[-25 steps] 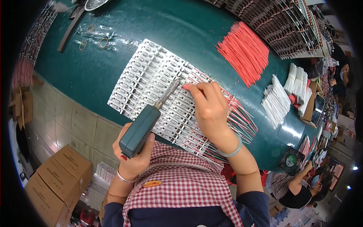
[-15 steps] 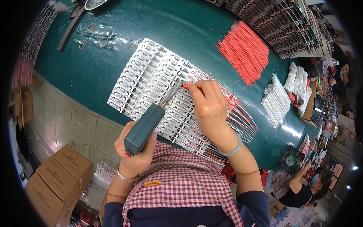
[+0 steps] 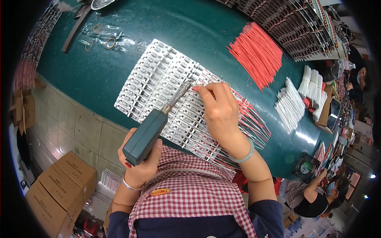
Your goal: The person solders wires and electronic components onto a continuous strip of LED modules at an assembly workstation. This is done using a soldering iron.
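Observation:
My left hand (image 3: 142,162) is wrapped round the grip of a dark green soldering gun (image 3: 145,134). Its metal barrel slants up and to the right over a panel of white circuit boards (image 3: 149,65). The barrel's end is beside the fingertips of my right hand (image 3: 219,111), which are pinched on a red wire (image 3: 195,88) at the panel. Red and white wires (image 3: 254,126) fan out from the panel's right part, passing under and beyond my right hand. My right hand and the gun hide some of the boards.
Piles of red wires (image 3: 257,55) and white wires (image 3: 291,105) lie at the right on the green table (image 3: 174,23). Rubber bands (image 3: 110,43), a dark bar (image 3: 76,29) and a metal dish (image 3: 101,3) are at the far left. Cardboard boxes (image 3: 63,186) stand on the floor. Another person (image 3: 317,198) sits at lower right.
The soldering gun's body has swung slightly left and down with my left hand, its end staying near the same spot. My right hand has hardly moved.

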`<state>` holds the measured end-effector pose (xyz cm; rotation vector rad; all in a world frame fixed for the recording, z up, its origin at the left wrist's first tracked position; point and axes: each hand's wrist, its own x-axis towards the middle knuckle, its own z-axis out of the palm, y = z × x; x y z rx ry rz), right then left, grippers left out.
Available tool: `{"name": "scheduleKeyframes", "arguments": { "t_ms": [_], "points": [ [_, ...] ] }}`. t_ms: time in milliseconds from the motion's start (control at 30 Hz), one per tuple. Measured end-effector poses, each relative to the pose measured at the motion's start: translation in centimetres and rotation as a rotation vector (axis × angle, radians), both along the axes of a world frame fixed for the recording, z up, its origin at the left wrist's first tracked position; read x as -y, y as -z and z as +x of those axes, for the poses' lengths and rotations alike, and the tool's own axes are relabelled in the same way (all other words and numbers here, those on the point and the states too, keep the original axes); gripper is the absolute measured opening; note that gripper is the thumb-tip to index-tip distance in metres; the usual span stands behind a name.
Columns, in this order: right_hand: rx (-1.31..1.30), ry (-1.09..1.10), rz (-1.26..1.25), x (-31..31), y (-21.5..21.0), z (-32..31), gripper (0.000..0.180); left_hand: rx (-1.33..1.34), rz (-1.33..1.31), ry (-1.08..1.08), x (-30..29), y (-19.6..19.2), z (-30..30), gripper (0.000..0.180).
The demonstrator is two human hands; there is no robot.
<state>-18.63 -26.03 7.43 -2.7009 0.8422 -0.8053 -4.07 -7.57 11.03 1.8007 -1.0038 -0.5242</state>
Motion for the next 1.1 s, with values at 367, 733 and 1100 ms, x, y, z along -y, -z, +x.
{"name": "scheduleKeyframes", "arguments": {
  "t_ms": [367,733,1100],
  "points": [
    [0.083,0.004,0.025,-1.2,-0.5,-0.3,0.032,0.035,-0.010,0.002,-1.0,0.3,0.2,0.025],
    [0.016,-0.031,0.039,-1.3,0.1,-0.3,0.029,0.017,0.014,0.027,-0.8,0.2,0.2,0.024],
    [0.029,-0.031,0.040,-1.3,0.2,-0.2,0.030,0.042,-0.005,0.025,-0.7,0.1,0.1,0.023]
  ]
}}
